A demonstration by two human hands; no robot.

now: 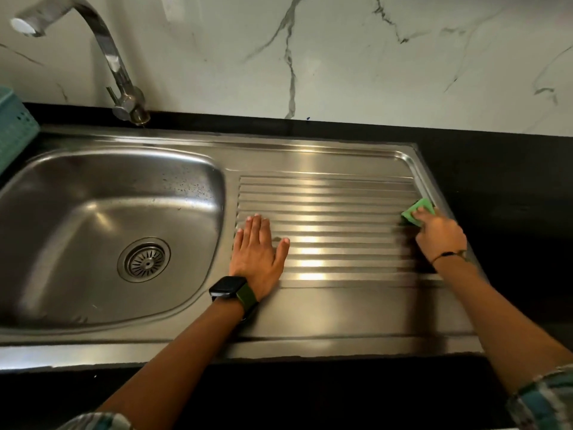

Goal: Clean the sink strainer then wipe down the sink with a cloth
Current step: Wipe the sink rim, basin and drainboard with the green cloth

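A stainless steel sink [93, 212] fills the left half, with a round metal strainer [144, 260] seated in its drain. To its right lies the ribbed drainboard [325, 212]. My left hand [259, 252] rests flat on the drainboard's left end, fingers spread, holding nothing. At the drainboard's far right edge my right hand [440, 235] presses a green cloth [417, 211] against the steel. Only the cloth's upper corner shows beyond my fingers.
A curved chrome faucet [114, 63] rises behind the basin. A teal plastic basket [14, 131] stands at the left edge. Black countertop [511, 197] surrounds the sink, and a white marbled wall [341, 57] backs it.
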